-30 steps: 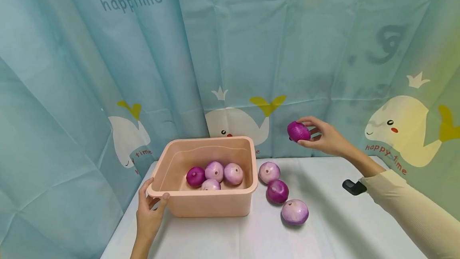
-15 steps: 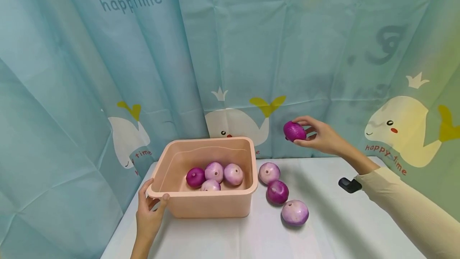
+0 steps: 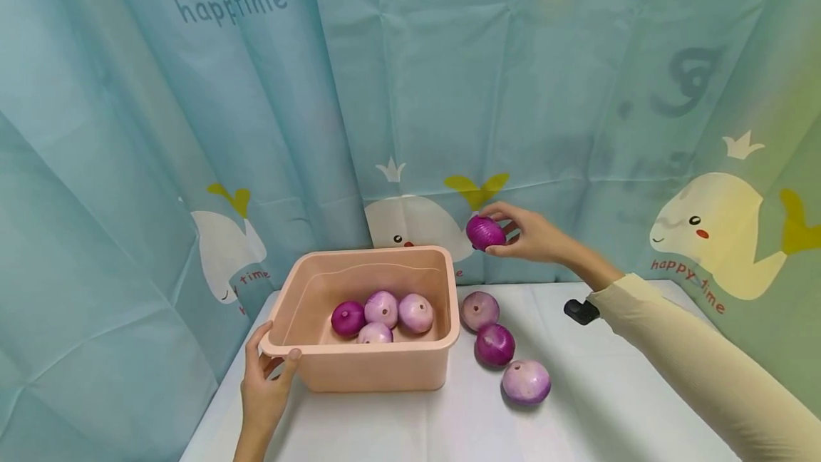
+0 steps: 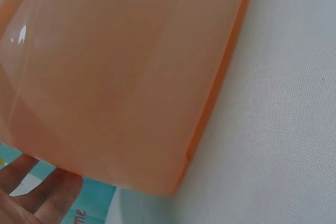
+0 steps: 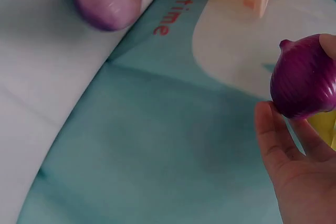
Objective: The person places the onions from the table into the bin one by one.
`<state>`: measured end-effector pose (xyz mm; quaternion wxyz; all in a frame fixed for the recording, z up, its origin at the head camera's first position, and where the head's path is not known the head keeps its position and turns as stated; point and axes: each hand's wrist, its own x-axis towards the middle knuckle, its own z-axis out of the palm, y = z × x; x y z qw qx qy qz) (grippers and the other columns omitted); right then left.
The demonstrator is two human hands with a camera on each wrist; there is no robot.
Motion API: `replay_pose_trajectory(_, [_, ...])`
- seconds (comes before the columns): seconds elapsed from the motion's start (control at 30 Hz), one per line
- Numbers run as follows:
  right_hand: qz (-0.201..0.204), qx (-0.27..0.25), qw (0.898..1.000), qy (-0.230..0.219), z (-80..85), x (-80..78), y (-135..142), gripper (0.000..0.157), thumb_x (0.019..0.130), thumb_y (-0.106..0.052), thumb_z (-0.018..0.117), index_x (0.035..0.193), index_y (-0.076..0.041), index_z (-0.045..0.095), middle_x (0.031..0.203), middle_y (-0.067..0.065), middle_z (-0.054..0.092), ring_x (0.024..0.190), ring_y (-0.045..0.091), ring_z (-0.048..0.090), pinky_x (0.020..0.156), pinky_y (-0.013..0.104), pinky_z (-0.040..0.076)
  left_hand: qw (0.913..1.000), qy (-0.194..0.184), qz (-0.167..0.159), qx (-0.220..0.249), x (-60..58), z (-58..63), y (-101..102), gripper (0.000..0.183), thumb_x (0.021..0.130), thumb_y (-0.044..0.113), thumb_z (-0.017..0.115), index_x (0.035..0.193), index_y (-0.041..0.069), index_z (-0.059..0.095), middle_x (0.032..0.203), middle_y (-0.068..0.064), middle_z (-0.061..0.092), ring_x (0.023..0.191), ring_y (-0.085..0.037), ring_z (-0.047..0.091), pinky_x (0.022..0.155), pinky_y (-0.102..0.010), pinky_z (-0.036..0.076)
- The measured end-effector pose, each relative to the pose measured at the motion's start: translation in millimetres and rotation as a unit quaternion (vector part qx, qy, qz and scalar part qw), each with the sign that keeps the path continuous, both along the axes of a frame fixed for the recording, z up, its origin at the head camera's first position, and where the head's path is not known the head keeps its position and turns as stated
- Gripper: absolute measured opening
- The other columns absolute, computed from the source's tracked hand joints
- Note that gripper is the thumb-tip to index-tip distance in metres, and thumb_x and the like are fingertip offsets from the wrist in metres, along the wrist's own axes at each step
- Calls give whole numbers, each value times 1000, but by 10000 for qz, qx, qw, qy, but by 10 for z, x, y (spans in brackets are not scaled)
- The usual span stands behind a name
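Note:
In the head view a dark purple onion (image 3: 484, 233) is pinched between the thumb and fingers of my right hand (image 3: 532, 236), raised above the table just right of the bin. The right wrist view shows the same onion (image 5: 304, 77) at the fingertips. My left hand (image 3: 265, 383) grips the near left corner of a peach plastic bin (image 3: 378, 369), thumb at the front rim and fingers on the left side. Inside the bin lie a dark purple onion (image 3: 348, 319) and several pale ones, such as this pale onion (image 3: 415, 313).
Right of the bin, a pale onion (image 3: 479, 311), a dark purple onion (image 3: 494, 345) and another pale onion (image 3: 526, 382) lie in a line on the white table (image 3: 474, 433). A teal whale-print curtain (image 3: 436, 91) hangs behind. A black device (image 3: 581, 311) shows beside the right sleeve.
My right hand has moved left with the purple onion, closer to the bin. The left hand stays at the bin's corner, and the other onions lie where they were.

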<state>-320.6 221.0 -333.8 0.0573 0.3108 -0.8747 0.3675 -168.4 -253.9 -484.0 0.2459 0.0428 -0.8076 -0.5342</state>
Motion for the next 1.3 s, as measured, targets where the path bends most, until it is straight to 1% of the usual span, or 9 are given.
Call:
replay_pose_trajectory(0.2, [280,284,9991,-149,95,-56,-342,60,84,-21,87,136,-19,58,128,15,66,98,24,72,84,40,59,10000,-12,48,19,6,6,7,68,98,14,71,156,19,36,151,-17,48,97,13,54,74,-7,48])
replay_pose_trajectory(0.33, [438,499,9974,-295,145,-85,-563,60,84,-22,87,136,-22,57,127,11,67,97,23,71,84,39,59,10000,-11,30,1,1,4,3,68,98,14,71,157,20,36,152,-17,47,98,13,55,74,-7,48])
replay_pose_trajectory(0.53, [924,389,9940,-444,160,-140,-933,58,84,-18,86,134,-20,57,126,10,67,95,25,71,79,34,59,10000,-13,66,7,5,6,-13,68,98,13,71,157,20,37,152,-14,48,97,12,55,73,-8,49])
replay_pose_trajectory(0.67, [1191,285,9919,-327,130,-169,-1187,56,83,-17,87,131,-17,58,123,12,68,91,22,72,82,34,59,10000,-4,29,34,2,9,-12,68,98,13,70,157,20,36,152,-15,47,98,11,55,74,-9,49])
replay_pose_trajectory(0.77, [1361,284,9897,-345,93,-184,-1355,55,82,-16,87,129,-15,59,121,12,68,90,20,71,83,34,58,10000,-5,-22,59,2,7,-6,68,99,13,70,157,20,36,150,-18,48,98,10,55,74,-10,49])
replay_pose_trajectory(0.93, [1451,415,9877,-419,37,-202,-1570,54,82,-18,87,128,-16,59,118,9,67,97,21,69,84,29,57,10000,-45,-24,71,-3,16,3,67,99,14,70,156,19,36,150,-19,48,97,11,55,73,-9,49])
replay_pose_trajectory(1.17, [1602,575,9854,-80,-19,-195,-1778,52,83,-18,86,127,-13,60,117,9,66,103,22,63,86,31,55,10000,-84,24,16,1,12,1,67,99,16,70,156,18,36,152,-19,47,97,12,54,73,-9,48])
replay_pose_trajectory(1.3, [1557,688,9852,-190,-38,-168,-1847,52,85,-20,85,129,-16,59,118,8,63,103,21,62,86,29,54,9999,-97,75,-82,4,5,1,67,99,17,70,156,18,36,152,-18,47,97,13,54,74,-9,48])
